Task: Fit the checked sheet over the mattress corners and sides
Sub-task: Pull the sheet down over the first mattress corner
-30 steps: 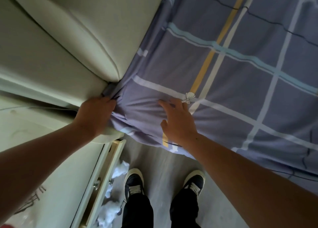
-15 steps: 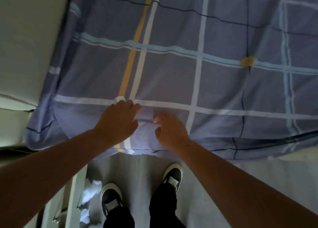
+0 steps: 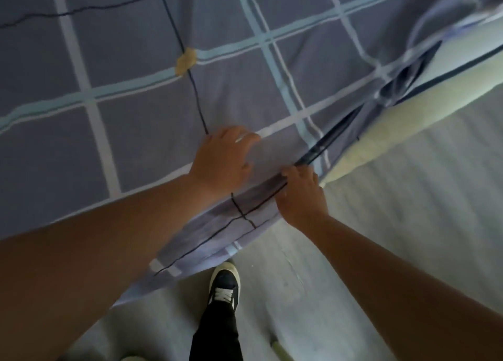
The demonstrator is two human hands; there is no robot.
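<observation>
Head view, looking down at the near edge of the mattress [image 3: 381,132]. The checked sheet [image 3: 136,74] covers the mattress top and hangs loose over the near edge, its hem draped above the floor [image 3: 394,211]. Towards the right corner the sheet is bunched in folds and the pale mattress side lies bare. Left hand [image 3: 221,160]: resting on the sheet just inside the near edge, fingers loosely spread, gripping nothing. Right hand [image 3: 300,194]: at the near edge just beside the left hand, fingers curled round a fold of the sheet. A yellow patch [image 3: 186,61] marks the sheet farther in. One shoe [image 3: 224,287] stands on the floor below the hem.
</observation>
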